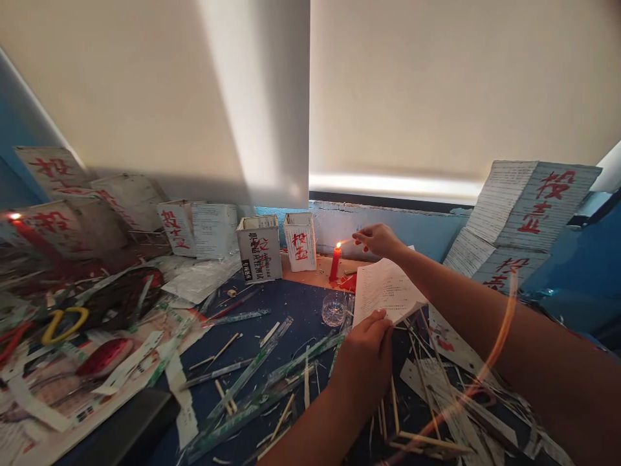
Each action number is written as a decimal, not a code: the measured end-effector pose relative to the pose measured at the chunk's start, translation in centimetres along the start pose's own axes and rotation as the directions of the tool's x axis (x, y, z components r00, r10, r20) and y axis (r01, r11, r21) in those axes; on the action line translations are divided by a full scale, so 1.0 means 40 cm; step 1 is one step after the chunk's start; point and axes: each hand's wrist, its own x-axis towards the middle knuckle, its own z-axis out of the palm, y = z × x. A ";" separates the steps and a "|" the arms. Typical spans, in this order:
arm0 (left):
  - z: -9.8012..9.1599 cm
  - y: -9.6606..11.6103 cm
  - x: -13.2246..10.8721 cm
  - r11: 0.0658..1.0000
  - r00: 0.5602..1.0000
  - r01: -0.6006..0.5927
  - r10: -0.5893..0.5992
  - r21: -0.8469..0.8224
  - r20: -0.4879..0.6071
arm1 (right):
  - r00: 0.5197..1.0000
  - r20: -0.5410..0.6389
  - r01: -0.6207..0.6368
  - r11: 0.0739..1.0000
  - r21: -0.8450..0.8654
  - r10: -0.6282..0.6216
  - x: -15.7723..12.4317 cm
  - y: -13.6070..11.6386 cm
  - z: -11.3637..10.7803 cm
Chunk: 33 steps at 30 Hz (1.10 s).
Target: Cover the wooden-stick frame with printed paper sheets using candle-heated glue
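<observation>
My right hand (378, 239) reaches out over the table and pinches a thin stick (345, 243) whose tip is at the flame of a lit red candle (334, 262). My left hand (365, 353) is closed on the near edge of a printed paper piece (385, 288), which looks folded, and holds it just above the table. A small clear glass (334, 309) stands between the candle and the paper.
Paper boxes with red characters (299, 241) line the back wall, with bigger ones (528, 207) stacked at right. Sticks, paper strips and wrappers (252, 369) litter the blue table. Yellow-handled scissors (65, 323) and a red ribbon spool (104, 358) lie at left, another candle (29, 236) far left.
</observation>
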 end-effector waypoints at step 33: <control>-0.009 0.008 0.009 0.972 0.965 0.174 -0.201 0.158 0.170 | 0.999 -0.054 0.003 1.000 0.018 -0.002 -0.001 0.020 0.049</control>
